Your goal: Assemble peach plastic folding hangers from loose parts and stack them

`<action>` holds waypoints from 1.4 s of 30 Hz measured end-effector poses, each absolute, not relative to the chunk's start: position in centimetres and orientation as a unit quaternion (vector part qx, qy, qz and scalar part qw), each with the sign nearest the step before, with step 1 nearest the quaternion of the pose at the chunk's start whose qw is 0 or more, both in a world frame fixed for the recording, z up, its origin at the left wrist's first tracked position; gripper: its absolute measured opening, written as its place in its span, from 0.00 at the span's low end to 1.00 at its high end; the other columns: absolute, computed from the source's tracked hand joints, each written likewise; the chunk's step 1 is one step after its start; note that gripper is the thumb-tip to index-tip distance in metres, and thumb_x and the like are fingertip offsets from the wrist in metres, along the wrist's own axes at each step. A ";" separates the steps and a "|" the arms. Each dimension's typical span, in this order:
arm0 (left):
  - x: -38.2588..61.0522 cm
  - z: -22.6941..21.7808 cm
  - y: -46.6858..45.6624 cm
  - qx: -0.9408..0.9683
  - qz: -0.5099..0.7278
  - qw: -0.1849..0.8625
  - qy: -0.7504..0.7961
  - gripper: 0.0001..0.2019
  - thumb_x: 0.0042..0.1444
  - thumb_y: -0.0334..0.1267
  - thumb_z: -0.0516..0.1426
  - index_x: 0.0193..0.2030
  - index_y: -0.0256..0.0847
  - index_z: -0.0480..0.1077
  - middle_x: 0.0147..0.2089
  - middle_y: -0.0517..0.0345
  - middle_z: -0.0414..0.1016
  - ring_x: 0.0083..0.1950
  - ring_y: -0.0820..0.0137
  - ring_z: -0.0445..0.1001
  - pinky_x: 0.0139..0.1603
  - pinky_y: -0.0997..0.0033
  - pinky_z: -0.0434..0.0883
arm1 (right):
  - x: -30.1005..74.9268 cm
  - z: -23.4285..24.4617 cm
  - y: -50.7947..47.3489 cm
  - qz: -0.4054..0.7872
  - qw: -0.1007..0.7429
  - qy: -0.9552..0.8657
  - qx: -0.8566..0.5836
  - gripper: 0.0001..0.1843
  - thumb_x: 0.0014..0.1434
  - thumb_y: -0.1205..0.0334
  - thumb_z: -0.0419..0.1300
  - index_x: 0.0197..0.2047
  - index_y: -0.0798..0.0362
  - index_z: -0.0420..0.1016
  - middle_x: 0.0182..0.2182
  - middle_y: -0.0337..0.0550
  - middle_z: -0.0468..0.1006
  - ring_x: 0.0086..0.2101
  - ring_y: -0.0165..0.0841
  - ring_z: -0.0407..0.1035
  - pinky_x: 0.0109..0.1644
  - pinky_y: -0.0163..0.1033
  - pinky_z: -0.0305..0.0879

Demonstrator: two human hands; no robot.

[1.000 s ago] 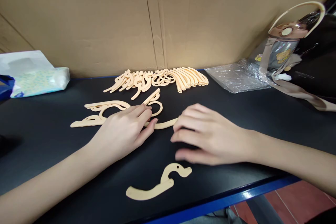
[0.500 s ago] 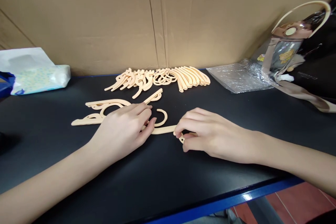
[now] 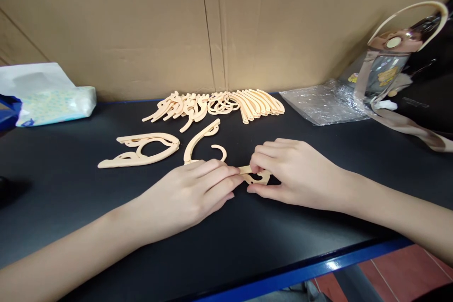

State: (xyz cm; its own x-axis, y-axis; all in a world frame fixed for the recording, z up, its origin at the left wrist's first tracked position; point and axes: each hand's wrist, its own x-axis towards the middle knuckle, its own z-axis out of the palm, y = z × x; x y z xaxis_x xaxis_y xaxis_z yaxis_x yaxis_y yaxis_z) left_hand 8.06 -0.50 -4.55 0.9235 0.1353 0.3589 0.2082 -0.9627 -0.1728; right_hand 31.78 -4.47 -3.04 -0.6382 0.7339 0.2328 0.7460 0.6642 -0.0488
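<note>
A cream folding clothes hanger (image 3: pixel 198 140) lies on the table, one arm reaching up and away, its hook (image 3: pixel 222 152) to the right of that arm. My left hand (image 3: pixel 198 188) covers its middle, with the fingertips pinching the arm that runs toward the right. At that arm's outer end my right hand (image 3: pixel 290 170) has its fingers bent around a small notched end piece (image 3: pixel 261 178), thumb below it. The hanger's centre joint is hidden under my left hand. Left of it rests another folded cream hanger (image 3: pixel 159 155), untouched.
Along the back lie loose hook parts (image 3: pixel 187 106), rings (image 3: pixel 222 104) and stacked curved arms (image 3: pixel 260 104). A tissue pack (image 3: pixel 56 104) sits at left. Plastic wrap (image 3: pixel 318 104) and a strapped bottle (image 3: pixel 387 68) are at right. Cardboard (image 3: pixel 141 23) stands behind the table.
My left hand has slid right along the hanger's arm, uncovering the folded hanger and the upper arm. My right hand has shifted slightly right, and more of the notched piece shows.
</note>
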 end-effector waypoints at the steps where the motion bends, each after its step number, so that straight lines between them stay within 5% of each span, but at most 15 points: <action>1: 8.0 -4.7 -0.4 -0.975 -0.174 0.108 -0.088 0.12 0.66 0.30 0.53 0.55 0.34 0.68 0.50 0.53 0.78 0.49 0.63 0.76 0.47 0.64 0.75 | 31.8 -3.1 -4.5 -0.016 0.118 -0.905 -0.409 0.08 0.60 0.60 0.63 0.33 0.55 0.72 0.29 0.39 0.73 0.30 0.33 0.66 0.36 0.39 0.58; 5: 7.9 -4.8 -0.3 -0.975 -0.176 0.097 -0.098 0.13 0.66 0.28 0.52 0.56 0.34 0.67 0.51 0.51 0.76 0.49 0.64 0.75 0.46 0.64 0.74 | 31.8 -3.0 -4.5 0.011 0.130 -0.903 -0.408 0.04 0.60 0.71 0.58 0.33 0.54 0.70 0.29 0.38 0.73 0.31 0.32 0.65 0.39 0.39 0.58; 17: 8.2 -4.6 -0.2 -0.972 -0.152 0.029 -0.174 0.09 0.67 0.36 0.52 0.49 0.36 0.70 0.43 0.53 0.74 0.42 0.64 0.73 0.42 0.63 0.72 | 31.9 -3.8 -3.6 0.144 0.200 -0.854 -0.458 0.10 0.53 0.75 0.60 0.35 0.52 0.66 0.33 0.37 0.74 0.38 0.33 0.65 0.43 0.38 0.60; 31: 8.2 -4.8 -0.7 -0.962 -0.215 -0.019 -0.169 0.05 0.67 0.30 0.51 0.46 0.37 0.65 0.37 0.58 0.73 0.36 0.70 0.73 0.37 0.69 0.69 | 31.5 -3.6 -3.8 0.171 0.291 -0.841 -0.424 0.06 0.57 0.69 0.64 0.40 0.54 0.76 0.29 0.35 0.76 0.37 0.30 0.69 0.52 0.40 0.59; 42: 7.7 -5.1 -0.7 -0.940 -0.218 -0.159 -0.209 0.14 0.66 0.31 0.50 0.57 0.42 0.62 0.46 0.60 0.73 0.42 0.75 0.74 0.42 0.78 0.68 | 31.5 -3.2 -3.9 0.426 0.284 -0.733 -0.448 0.09 0.61 0.60 0.63 0.44 0.53 0.75 0.33 0.38 0.80 0.37 0.31 0.74 0.41 0.35 0.67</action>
State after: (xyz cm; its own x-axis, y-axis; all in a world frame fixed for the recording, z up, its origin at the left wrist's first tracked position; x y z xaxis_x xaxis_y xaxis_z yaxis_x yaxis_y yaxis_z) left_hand 7.72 -0.75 -5.11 0.8176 0.4619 0.3437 0.3230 -0.8621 0.3904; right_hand 31.48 -3.87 -3.22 -0.4366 0.8990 0.0343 0.4149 0.2350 -0.8790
